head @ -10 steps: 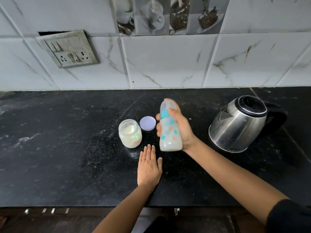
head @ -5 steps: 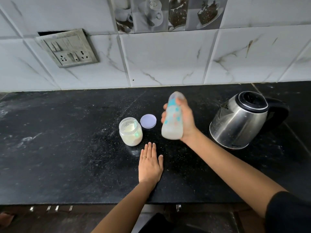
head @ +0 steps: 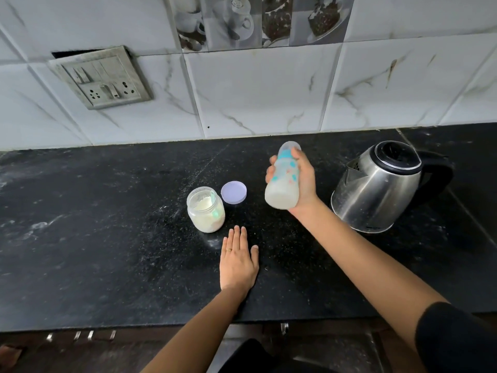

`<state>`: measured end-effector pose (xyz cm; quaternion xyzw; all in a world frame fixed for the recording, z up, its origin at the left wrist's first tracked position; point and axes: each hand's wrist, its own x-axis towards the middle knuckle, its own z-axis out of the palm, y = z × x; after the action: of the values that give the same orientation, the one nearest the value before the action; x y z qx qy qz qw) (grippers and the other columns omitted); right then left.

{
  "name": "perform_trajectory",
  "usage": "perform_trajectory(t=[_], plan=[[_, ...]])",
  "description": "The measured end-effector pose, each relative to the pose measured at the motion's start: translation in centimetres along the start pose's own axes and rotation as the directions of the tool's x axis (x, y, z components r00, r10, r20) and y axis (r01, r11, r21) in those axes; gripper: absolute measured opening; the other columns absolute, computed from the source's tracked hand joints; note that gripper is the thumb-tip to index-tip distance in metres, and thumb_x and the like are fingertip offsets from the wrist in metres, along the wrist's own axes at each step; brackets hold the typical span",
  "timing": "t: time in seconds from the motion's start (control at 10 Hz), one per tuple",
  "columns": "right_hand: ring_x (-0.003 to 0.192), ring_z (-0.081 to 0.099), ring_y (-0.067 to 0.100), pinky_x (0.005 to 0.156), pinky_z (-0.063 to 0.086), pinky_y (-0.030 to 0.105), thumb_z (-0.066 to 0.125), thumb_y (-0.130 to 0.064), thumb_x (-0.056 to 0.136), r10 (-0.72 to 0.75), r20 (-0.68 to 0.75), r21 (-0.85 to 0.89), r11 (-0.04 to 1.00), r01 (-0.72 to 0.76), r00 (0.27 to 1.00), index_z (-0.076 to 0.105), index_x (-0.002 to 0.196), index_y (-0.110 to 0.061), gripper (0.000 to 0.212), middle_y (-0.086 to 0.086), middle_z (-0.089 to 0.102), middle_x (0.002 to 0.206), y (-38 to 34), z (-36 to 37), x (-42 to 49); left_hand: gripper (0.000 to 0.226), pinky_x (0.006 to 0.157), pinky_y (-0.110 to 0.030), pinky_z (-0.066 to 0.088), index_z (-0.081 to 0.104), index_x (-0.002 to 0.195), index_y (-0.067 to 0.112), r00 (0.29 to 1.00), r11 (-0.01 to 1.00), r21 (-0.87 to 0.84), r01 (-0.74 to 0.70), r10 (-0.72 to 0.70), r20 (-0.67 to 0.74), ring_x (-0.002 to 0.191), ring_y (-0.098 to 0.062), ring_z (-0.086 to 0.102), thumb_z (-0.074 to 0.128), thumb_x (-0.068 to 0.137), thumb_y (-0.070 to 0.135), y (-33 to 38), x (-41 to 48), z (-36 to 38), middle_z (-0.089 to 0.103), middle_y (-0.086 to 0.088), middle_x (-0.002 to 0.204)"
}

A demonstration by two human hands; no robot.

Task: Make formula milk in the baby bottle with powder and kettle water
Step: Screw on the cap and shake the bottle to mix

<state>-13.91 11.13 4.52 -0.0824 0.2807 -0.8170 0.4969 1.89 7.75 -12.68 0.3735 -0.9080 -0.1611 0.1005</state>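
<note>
My right hand (head: 302, 181) grips the baby bottle (head: 283, 179), a clear bottle with a blue collar and coloured dots, capped and holding white milk in its lower part. It is lifted off the counter and tilted, top leaning away to the right. My left hand (head: 238, 261) lies flat, palm down, on the black counter (head: 107, 238), fingers together, holding nothing. Just beyond its fingertips stands the open powder jar (head: 206, 210) with white powder inside. The jar's lilac lid (head: 233, 192) rests behind it. The steel kettle (head: 376, 189), lid closed, stands to the right of the bottle.
A white tiled wall (head: 255, 90) rises behind the counter, with a switch and socket plate (head: 103, 79) at upper left. The counter's front edge (head: 161, 328) runs near the bottom, drawer handles below it. The kettle's black handle (head: 441, 173) points right.
The bottle in my right hand has risen off the counter and tipped from upright to slanted. My left hand has stayed flat in place.
</note>
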Motion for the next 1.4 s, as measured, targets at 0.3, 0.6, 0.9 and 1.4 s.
perform_trajectory(t=[0.3, 0.6, 0.9, 1.4], plan=[[0.049, 0.058, 0.017, 0.047, 0.049, 0.024, 0.052, -0.03, 0.089, 0.0, -0.026, 0.001, 1.0, 0.0, 1.0, 0.055, 0.091, -0.014, 0.017, 0.005, 0.057, 0.074, 0.2, 0.5, -1.1, 0.077, 0.118, -0.03, -0.002, 0.021, 0.149, 0.01, 1.0, 1.0, -0.002, 0.005, -0.005, 0.011, 0.146, -0.018, 0.01, 0.001, 0.087, 0.05, 0.0, 0.0, 0.0, 0.019, -0.008, 0.157], [0.051, 0.058, 0.02, 0.048, 0.05, 0.027, 0.085, -0.026, 0.051, -0.017, 0.095, -0.059, 0.998, 0.023, 0.995, 0.052, 0.101, -0.017, 0.061, 0.007, 0.06, 0.075, 0.2, 0.7, -1.1, 0.077, 0.118, -0.031, -0.001, 0.022, 0.149, 0.009, 1.0, 1.0, -0.016, -0.005, 0.005, 0.01, 0.145, -0.019, 0.011, 0.002, 0.087, 0.051, -0.1, -0.1, -0.2, 0.02, -0.008, 0.156], [0.05, 0.057, 0.021, 0.048, 0.049, 0.026, 0.073, -0.024, 0.068, 0.022, 0.078, -0.079, 0.997, -0.015, 0.997, 0.054, 0.103, -0.019, 0.04, 0.008, 0.058, 0.077, 2.2, 1.1, -2.5, 0.076, 0.117, -0.031, 0.0, 0.022, 0.148, 0.009, 1.0, 1.0, -0.027, -0.007, 0.007, 0.006, 0.145, -0.02, 0.012, 0.002, 0.087, 0.05, 0.0, -0.1, -0.4, 0.02, -0.009, 0.156], [0.051, 0.058, 0.019, 0.048, 0.05, 0.025, 0.075, -0.032, 0.069, 0.045, 0.027, -0.058, 0.997, -0.043, 0.999, 0.055, 0.095, -0.01, 0.04, 0.006, 0.059, 0.076, 1.4, 1.2, -1.3, 0.076, 0.116, -0.029, -0.004, 0.021, 0.149, 0.01, 1.0, 0.999, -0.036, -0.008, 0.008, 0.009, 0.145, -0.019, 0.01, 0.002, 0.088, 0.051, -0.2, -0.2, -0.4, 0.018, -0.008, 0.157]])
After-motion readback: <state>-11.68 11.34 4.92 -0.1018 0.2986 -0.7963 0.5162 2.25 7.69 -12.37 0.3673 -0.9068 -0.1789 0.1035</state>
